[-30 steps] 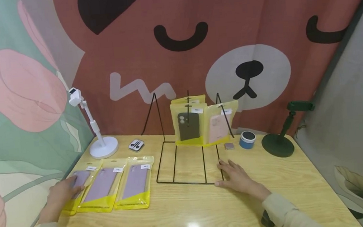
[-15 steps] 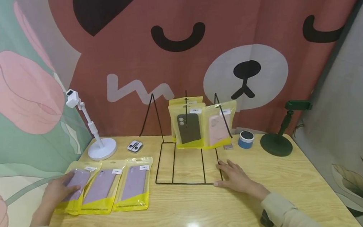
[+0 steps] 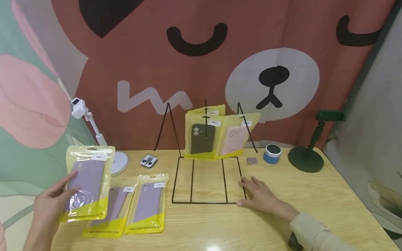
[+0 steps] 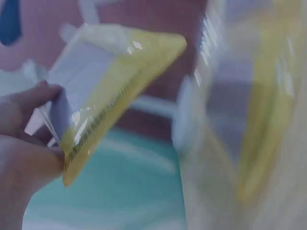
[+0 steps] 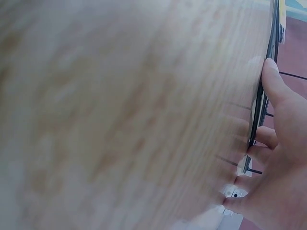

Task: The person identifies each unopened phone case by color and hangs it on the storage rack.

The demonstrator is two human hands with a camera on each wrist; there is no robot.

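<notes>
My left hand (image 3: 50,206) pinches a clear-and-yellow pouch with a purple phone case (image 3: 87,183) inside, thumb on its front. The pouch is raised over the table's left side and tilts in the left wrist view. Below and to its right lie two more purple phone case pouches, one partly covered (image 3: 116,204), the other in full sight (image 3: 147,204). My right hand (image 3: 263,199) rests at the front right corner of a black wire display rack (image 3: 209,203), fingers spread along its side bar. A pouched dark phone case (image 3: 202,137) and a pouched pink one (image 3: 233,138) hang from the rack's hooks.
Behind the dark case hangs another yellow pouch (image 3: 217,109). At the back left are a white stand (image 3: 119,162) and boxed earphones (image 3: 148,161). Right of the rack are a small pinkish square (image 3: 252,161), a blue round container (image 3: 272,155) and a dark green stand (image 3: 306,160).
My left hand has picked up the leftmost pouch from the table and raised it. The hanging pouches have swung slightly. My right hand stays at the rack's corner.
</notes>
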